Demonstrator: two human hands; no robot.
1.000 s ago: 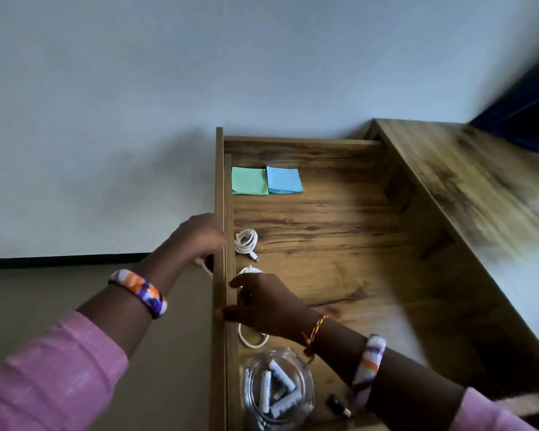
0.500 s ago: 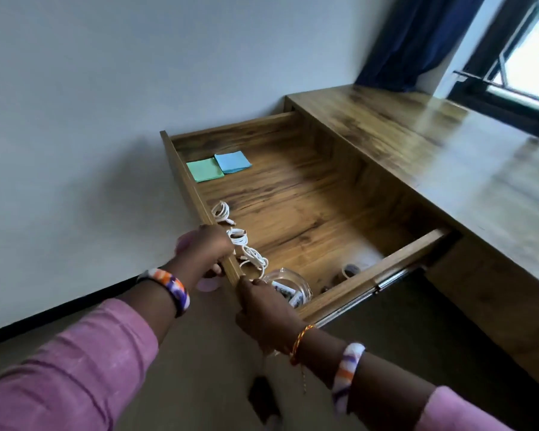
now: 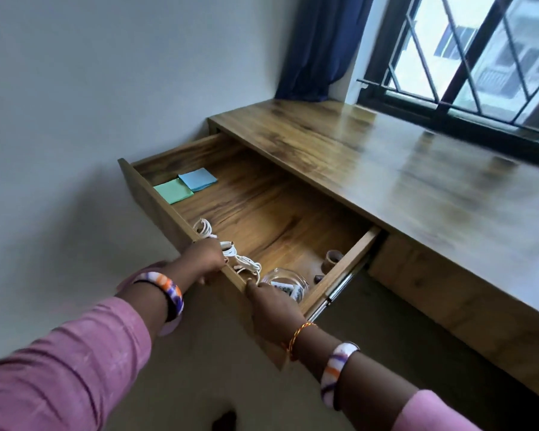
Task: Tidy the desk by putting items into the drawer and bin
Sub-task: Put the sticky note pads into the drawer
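green pad (image 3: 172, 191), blue pad (image 3: 198, 179), white cables (image 3: 231, 250), navy curtain (image 3: 318, 48)

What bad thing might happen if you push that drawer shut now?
Both hands grip the drawer front: the left hand and right hand have fingers curled over its top edge, so they might get pinched against the desk. The white cables lie right by that edge and might snag. A hard push might tip the glass jar.

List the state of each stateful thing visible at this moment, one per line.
drawer: pulled open, items inside
left hand: grips the drawer's front edge
right hand: grips the same front edge
glass jar: in the drawer, lying on its side, batteries inside
white cables: coiled, along the drawer front
curtain: drawn aside
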